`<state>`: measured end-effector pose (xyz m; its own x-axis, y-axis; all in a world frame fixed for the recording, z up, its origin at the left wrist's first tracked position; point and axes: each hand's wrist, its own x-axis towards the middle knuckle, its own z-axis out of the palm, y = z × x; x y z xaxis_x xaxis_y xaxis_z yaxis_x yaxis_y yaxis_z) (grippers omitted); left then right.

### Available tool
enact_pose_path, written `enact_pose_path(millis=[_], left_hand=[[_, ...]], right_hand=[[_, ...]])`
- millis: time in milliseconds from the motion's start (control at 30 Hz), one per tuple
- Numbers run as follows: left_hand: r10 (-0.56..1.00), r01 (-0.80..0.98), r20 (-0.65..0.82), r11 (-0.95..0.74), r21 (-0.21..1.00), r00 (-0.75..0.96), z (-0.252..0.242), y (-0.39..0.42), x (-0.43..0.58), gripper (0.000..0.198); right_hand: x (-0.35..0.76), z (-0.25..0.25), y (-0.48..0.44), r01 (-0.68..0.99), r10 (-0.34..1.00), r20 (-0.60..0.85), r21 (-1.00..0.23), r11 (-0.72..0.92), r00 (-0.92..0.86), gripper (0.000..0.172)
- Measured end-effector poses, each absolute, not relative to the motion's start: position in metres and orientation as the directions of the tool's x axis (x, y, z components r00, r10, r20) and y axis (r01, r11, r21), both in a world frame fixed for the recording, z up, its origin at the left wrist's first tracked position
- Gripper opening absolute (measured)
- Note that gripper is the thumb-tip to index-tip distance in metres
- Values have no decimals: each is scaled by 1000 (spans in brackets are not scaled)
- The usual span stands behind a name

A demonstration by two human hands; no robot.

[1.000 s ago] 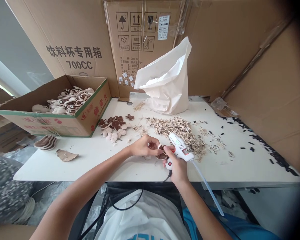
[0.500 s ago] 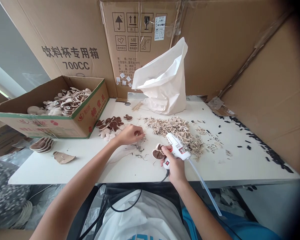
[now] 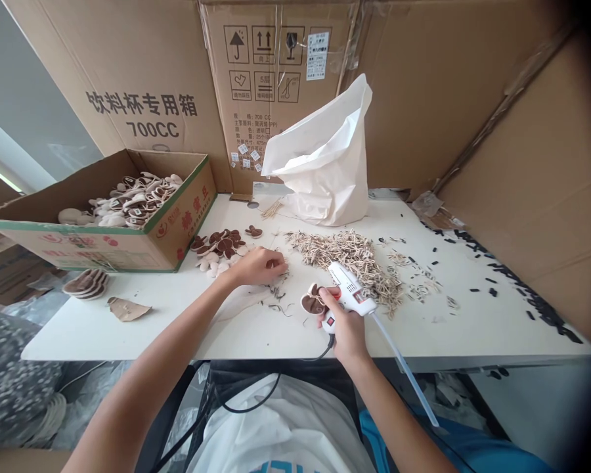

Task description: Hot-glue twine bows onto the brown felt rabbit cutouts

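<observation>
My right hand (image 3: 347,328) grips a white hot glue gun (image 3: 345,284) with a clear glue stick (image 3: 408,371) trailing from its back. Between the same hand's fingertips is a small brown and cream padded piece (image 3: 312,299), with a light cord-like strip across it. My left hand (image 3: 262,266) is closed, thumb against curled fingers, low over dark and pale scraps (image 3: 278,289) on the table. Whatever it pinches is hidden. Just left of it lie brown rounded cutouts (image 3: 222,243) and pale ones (image 3: 211,265).
A heap of short beige strips (image 3: 349,256) lies mid-table before a white bag (image 3: 329,177). On the left stand an open carton (image 3: 165,243) of padded pieces and a small stack of pieces (image 3: 86,284). Black bits (image 3: 532,295) litter the right edge. Cardboard walls surround the back.
The fingers of my left hand have drawn closer together at the scraps. My right hand holds the glue gun and padded piece in nearly the same place. The view has shifted slightly.
</observation>
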<state>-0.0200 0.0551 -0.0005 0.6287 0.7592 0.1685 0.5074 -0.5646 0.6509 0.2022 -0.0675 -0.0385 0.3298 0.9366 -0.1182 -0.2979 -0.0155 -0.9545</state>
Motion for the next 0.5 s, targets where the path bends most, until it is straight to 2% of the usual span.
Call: enact_pose_path(millis=[100, 200, 333, 433, 500], left_hand=[[871, 401, 159, -368, 839, 465, 6, 58, -24, 49], [934, 116, 194, -238, 964, 300, 14, 61, -30, 51], [956, -170, 132, -89, 981, 262, 19, 65, -36, 39], [947, -246, 100, -23, 969, 306, 23, 65, -41, 42], [935, -252, 124, -39, 967, 331, 28, 63, -45, 48]], right_hand=[[202, -38, -68, -305, 935, -119, -952, -12, 334, 38], [202, -38, -68, -298, 935, -121, -954, -17, 334, 38], [202, -38, -68, -294, 936, -120, -956, -19, 331, 38], [201, -37, -68, -298, 934, -119, -954, -14, 336, 38], [201, -37, -68, -305, 935, -123, -952, -17, 331, 38]])
